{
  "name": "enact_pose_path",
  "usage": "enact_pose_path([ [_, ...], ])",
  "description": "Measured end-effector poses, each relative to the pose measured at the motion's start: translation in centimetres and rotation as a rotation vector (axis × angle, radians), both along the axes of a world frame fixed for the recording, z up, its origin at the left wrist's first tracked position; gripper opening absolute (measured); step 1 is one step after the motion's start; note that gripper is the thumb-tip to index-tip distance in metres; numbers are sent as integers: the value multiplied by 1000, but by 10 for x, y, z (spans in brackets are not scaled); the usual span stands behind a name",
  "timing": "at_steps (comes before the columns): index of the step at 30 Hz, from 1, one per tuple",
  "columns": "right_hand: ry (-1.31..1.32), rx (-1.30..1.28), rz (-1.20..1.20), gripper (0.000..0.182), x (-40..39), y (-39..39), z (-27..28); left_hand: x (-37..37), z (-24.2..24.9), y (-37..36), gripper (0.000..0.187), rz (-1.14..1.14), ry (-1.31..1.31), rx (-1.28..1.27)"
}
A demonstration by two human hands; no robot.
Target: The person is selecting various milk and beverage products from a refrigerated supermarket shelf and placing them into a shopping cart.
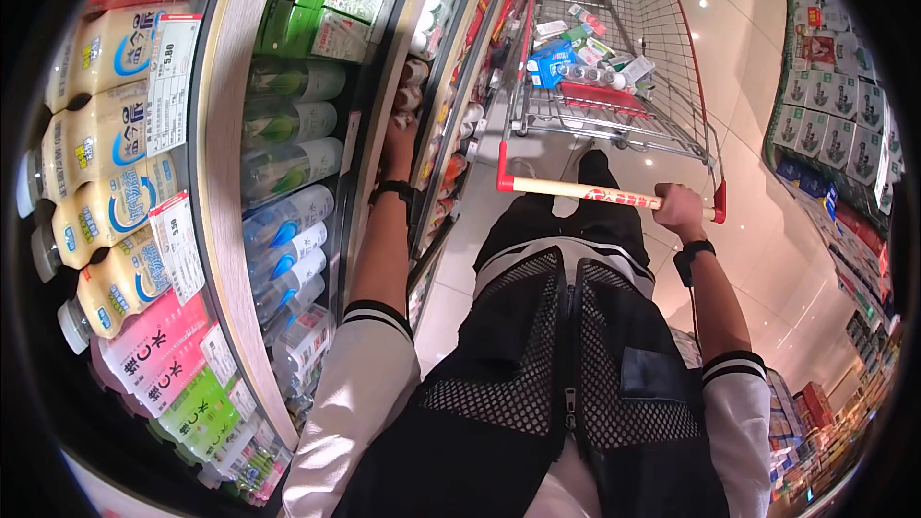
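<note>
Reaching into a shelf on the left, my left hand (399, 146) is at a row of dark reddish-brown bottles (411, 86). Its fingers are in shadow, so I cannot make out whether they grip a bottle. My right hand (679, 211) is wrapped round the right end of the pale handle (585, 194) of a shopping cart (624, 125). Inside the cart lie a blue package (547, 69), clear bottles (587, 74) and several small packs.
Nearer shelves hold yellow-labelled bottles (125, 208), water bottles (302, 245) and green packs (317, 34). Stacked cartons (827, 125) stand along the aisle's right side. Tiled floor (743, 134) shows between the cart and the cartons.
</note>
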State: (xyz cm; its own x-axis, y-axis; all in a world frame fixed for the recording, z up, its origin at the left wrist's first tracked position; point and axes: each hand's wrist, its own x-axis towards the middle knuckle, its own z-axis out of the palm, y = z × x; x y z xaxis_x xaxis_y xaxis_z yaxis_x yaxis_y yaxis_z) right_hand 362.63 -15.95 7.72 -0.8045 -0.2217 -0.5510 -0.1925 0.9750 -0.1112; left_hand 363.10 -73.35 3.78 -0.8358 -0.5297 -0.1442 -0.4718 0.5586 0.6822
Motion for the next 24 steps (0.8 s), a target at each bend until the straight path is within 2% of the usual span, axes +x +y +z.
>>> enact_pose_path([
  [2,6,-1,-2,15,-1,0,0,-8,29,15,79,25,-258,-1],
  [3,7,0,1,15,0,0,0,-4,20,16,79,25,-258,-1],
  [5,12,-6,-9,15,-2,-1,2,1,-2,14,61,-81,140,-364],
  [9,-19,4,-16,15,-4,-3,8,5,-2,14,70,-100,98,-285],
  [11,-7,-14,-23,14,-3,-1,4,7,-12,6,96,-134,57,-243],
  [15,9,-44,-21,13,-3,1,-1,2,-14,3,89,-118,58,-240],
  [20,11,-34,-19,13,-3,0,3,4,-38,-19,77,-157,59,-200],
  [24,12,-50,-34,13,-3,3,-1,8,-23,-10,73,-182,117,-152],
])
